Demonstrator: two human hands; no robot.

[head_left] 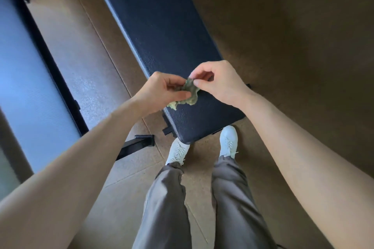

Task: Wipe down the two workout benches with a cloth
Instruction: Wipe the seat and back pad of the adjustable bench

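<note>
A small crumpled green cloth is held between both hands above the near end of a dark padded workout bench, which runs away from me up the middle of the view. My left hand pinches the cloth's left side with thumb and fingers. My right hand pinches its upper right corner. A second bench, lit bluish, lies parallel at the far left. The cloth hangs just above the pad; I cannot tell if it touches.
I stand at the bench's near end, white shoes at its base. Black frame feet stick out on the brown floor between the benches. Open floor lies to the right.
</note>
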